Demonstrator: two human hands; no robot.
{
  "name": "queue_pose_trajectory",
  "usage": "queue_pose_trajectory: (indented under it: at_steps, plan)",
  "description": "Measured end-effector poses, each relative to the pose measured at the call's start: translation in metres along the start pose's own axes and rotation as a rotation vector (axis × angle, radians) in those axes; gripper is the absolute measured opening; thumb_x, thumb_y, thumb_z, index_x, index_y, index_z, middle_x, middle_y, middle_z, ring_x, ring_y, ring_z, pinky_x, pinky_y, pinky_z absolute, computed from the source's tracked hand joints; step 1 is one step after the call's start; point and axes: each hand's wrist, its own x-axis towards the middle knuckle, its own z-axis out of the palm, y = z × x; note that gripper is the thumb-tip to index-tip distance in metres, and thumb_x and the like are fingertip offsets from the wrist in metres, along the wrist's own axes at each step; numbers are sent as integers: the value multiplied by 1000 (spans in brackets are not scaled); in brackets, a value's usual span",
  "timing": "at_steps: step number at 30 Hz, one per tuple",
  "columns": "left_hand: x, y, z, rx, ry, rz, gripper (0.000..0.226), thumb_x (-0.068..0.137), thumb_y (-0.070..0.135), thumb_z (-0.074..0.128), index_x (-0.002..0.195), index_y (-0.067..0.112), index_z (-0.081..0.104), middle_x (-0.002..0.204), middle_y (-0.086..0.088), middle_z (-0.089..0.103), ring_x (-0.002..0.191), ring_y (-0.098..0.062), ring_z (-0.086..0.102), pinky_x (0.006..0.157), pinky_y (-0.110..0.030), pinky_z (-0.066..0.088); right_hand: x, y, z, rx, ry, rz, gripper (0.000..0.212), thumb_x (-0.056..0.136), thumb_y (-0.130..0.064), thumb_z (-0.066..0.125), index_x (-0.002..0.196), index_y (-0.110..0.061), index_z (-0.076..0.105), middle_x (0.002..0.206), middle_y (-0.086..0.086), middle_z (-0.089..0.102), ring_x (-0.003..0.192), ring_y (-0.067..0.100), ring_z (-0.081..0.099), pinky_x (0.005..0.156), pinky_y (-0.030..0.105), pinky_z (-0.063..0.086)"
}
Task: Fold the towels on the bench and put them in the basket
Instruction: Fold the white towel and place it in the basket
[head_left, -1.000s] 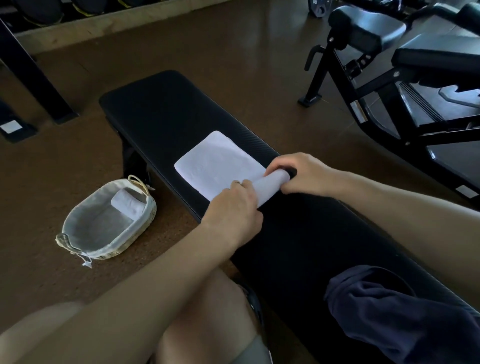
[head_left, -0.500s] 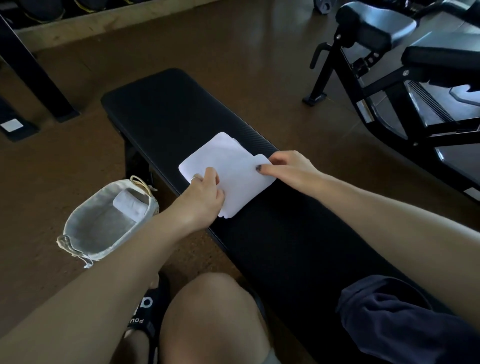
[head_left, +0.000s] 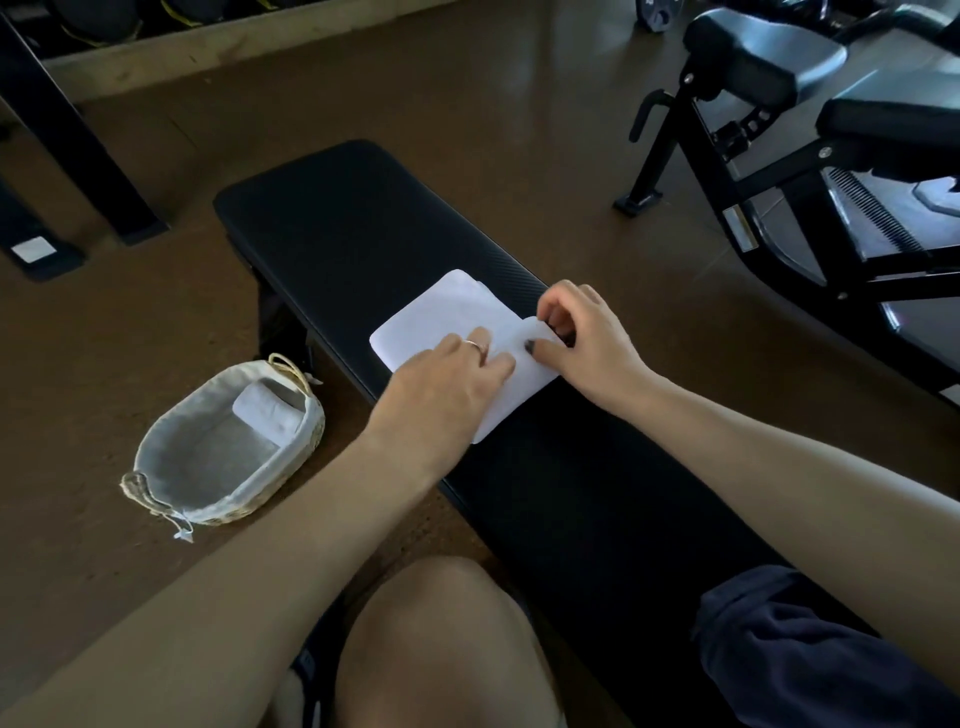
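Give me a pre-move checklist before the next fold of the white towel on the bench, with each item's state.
1. White towel lies flat on the bench: ok.
2. Left hand rests on the towel: ok.
3. Right hand pinches the towel's near-right edge: ok.
4. Basket stands on the floor beside the bench: ok.
5. Room in the basket beside the rolled towel: ok.
6. Edges aligned under the hands: cannot tell.

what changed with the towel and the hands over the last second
A second ago both hands gripped a rolled near end of the white towel. That roll is now gone: the towel lies flatter on the bench. The left hand has moved onto the cloth and rests on it, while the right hand pinches the towel's right edge. The basket on the floor and the rolled towel inside it stayed put.
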Motion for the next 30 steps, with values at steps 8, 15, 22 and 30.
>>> queue_pose_trajectory:
  at_steps: [8, 15, 22, 30]
  plan:
    - [-9, 11, 11, -15, 16, -50, 44, 96, 49, 50, 124, 16, 44, 129, -7, 47, 105, -23, 50, 69, -32, 38, 9, -12, -15, -455, -279, -442, 46, 81, -13, 56, 125, -20, 68, 128, -4, 65, 125, 17, 55, 114, 33, 32]
    - [-5, 11, 11, -31, 49, -127, 34, 89, 22, 49, 121, 13, 44, 121, -7, 51, 87, -20, 41, 62, -30, 33, 18, -14, -28, -587, -481, -486, 77, 69, -15, 73, 143, -25, 54, 140, -6, 50, 134, 18, 45, 116, 38, 33]
    - [1, -34, -1, -363, 33, -225, 25, 93, 33, 49, 104, 20, 30, 94, 3, 41, 82, -26, 49, 68, -36, 37, 48, -32, -19, -65, -467, -65, 49, 65, -21, 75, 113, -31, 71, 113, -10, 66, 107, 10, 62, 93, 33, 51]
    - [4, -82, 19, -889, 93, -472, 15, 102, 28, 43, 113, 19, 46, 103, -4, 58, 88, -17, 58, 67, -32, 48, 79, -35, -3, 244, -482, 316, 36, 80, -39, 78, 115, -35, 71, 120, -10, 69, 115, 12, 60, 88, 29, 46]
